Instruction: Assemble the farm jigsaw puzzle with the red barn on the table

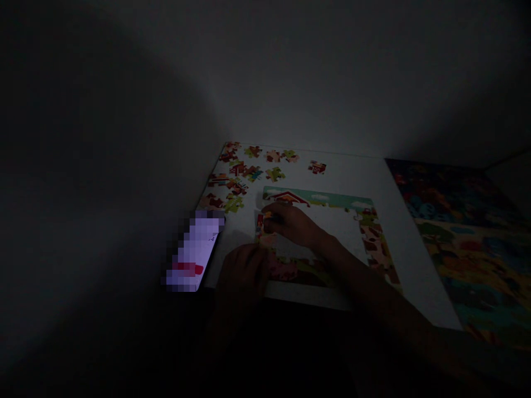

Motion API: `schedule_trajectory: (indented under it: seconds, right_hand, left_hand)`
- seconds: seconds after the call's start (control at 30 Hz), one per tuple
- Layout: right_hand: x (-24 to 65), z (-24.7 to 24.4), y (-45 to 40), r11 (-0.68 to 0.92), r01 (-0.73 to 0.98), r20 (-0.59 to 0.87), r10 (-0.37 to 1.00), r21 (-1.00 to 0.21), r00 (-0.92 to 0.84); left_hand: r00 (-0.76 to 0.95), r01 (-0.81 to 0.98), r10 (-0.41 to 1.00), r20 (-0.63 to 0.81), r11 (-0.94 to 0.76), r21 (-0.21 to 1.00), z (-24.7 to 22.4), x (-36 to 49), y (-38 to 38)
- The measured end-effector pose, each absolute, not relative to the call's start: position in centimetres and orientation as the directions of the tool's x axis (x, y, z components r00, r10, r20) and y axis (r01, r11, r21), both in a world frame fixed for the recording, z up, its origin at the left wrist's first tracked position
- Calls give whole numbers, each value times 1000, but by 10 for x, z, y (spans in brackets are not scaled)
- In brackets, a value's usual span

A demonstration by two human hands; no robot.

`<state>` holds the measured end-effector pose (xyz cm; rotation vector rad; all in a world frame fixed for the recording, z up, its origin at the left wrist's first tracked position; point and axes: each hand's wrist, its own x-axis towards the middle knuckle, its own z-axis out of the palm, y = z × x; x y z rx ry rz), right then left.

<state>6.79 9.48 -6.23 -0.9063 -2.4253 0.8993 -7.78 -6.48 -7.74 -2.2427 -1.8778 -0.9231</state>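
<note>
The scene is dim. A partly assembled jigsaw puzzle lies on a white table, its border pieces joined around a bare white middle. My right hand reaches across to the puzzle's left side, fingers closed on a small puzzle piece that they mostly cover. Close below it, my left hand rests at the lower left corner of the puzzle, fingers loosely bent over its edge with their tips in shadow. Part of a red roof shows in the top border, just above my right hand.
Several loose puzzle pieces are spread over the table's back left corner, with one single piece farther right. A lit phone lies at the left edge. Colourful picture sheets cover the right side. Walls rise behind and left.
</note>
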Motion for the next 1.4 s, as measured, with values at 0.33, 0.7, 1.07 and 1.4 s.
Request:
schedule_trajectory:
  seconds: [0.33,0.7,1.07,1.4]
  right_hand:
    - [67,-58,93,635,421,141,643,-648,-753]
    - [65,-58,90,687,426,189,629,-589,-754]
    - [63,-59,92,693,413,189,616,-591,-764]
    - [63,-66,95,706,395,209,604,-588,-769]
  left_hand:
    - [91,923,867,489,-258,286,-77,-78,-65]
    - [97,924,872,479,-258,282,-78,-78,-65]
    - [85,923,885,457,-243,298,-78,-78,-65]
    - [102,925,898,428,-244,292,-74,-77,-62]
